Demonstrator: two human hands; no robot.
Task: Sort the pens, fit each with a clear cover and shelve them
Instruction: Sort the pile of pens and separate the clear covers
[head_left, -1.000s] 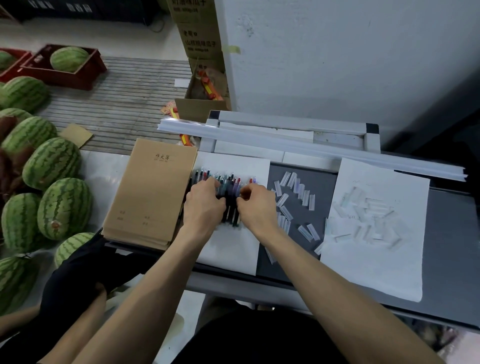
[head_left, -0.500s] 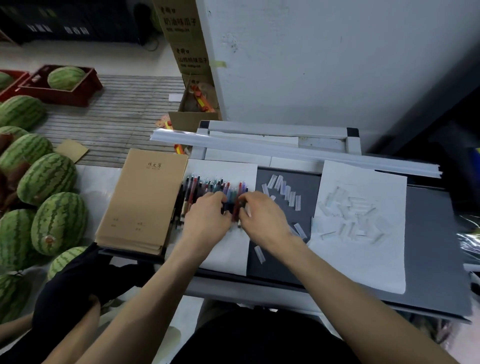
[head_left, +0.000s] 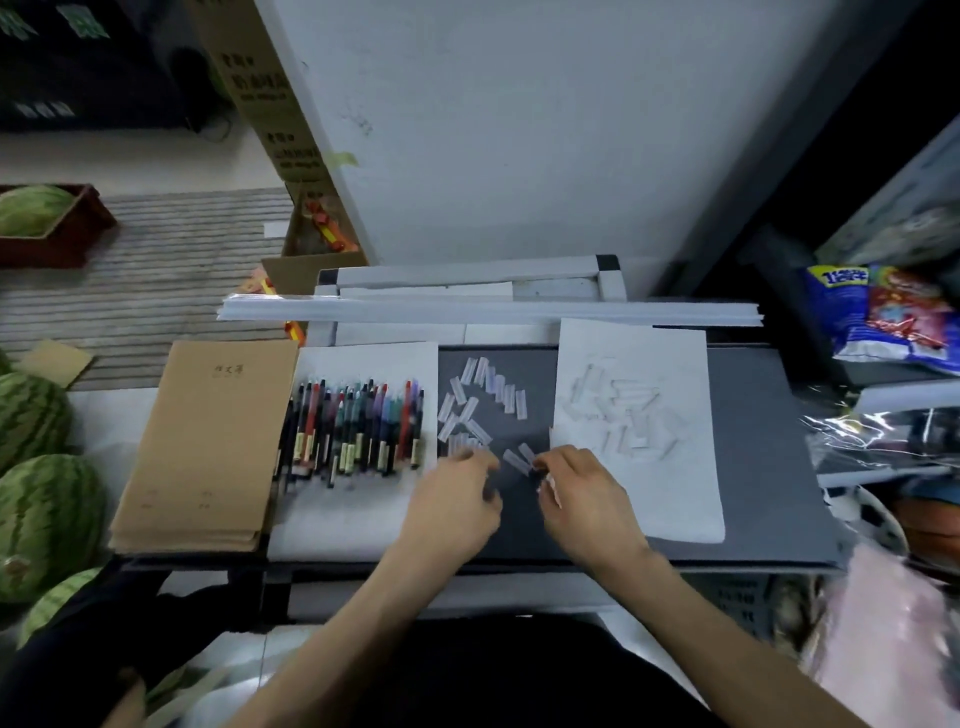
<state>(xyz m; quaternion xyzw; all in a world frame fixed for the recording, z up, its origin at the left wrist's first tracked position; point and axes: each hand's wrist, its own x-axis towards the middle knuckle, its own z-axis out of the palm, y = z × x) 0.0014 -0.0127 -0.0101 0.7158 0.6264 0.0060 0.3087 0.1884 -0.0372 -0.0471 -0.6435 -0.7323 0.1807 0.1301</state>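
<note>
We saw bare forearms running to the left hand (head_left: 452, 512) and right hand (head_left: 587, 499); below the near edge of the desk (head_left: 753, 467), black clothing (head_left: 493, 675) covered the body.

Covers (head_left: 483, 405) crowd mat's (head_left: 758, 467) middle; right end open.

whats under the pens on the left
A white sheet of paper lies under the pens, its right edge on the dark grey board. Anything directly beneath the pens themselves is covered.
</note>
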